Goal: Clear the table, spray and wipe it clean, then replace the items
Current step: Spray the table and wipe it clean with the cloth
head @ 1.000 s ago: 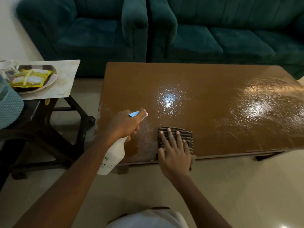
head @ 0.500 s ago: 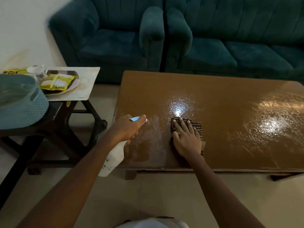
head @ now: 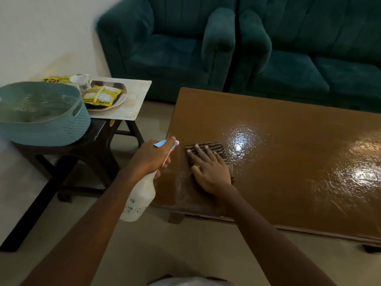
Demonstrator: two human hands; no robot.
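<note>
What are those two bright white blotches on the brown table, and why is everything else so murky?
Head view: the blotches are light glare on the wet-looking table, one beside the cloth, one toward the right edge. Head view: the room is dim, so the sofa looks dark; its top-left corner smears with motion blur; the wide lens skews the table's outline.

A wet, glossy brown table [head: 288,172] bears a striped cloth [head: 216,146] near its left end.

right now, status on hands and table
Left hand grips white spray bottle. Right hand flat on striped cloth, wet brown table. Teal basket on dark side stool.
</note>
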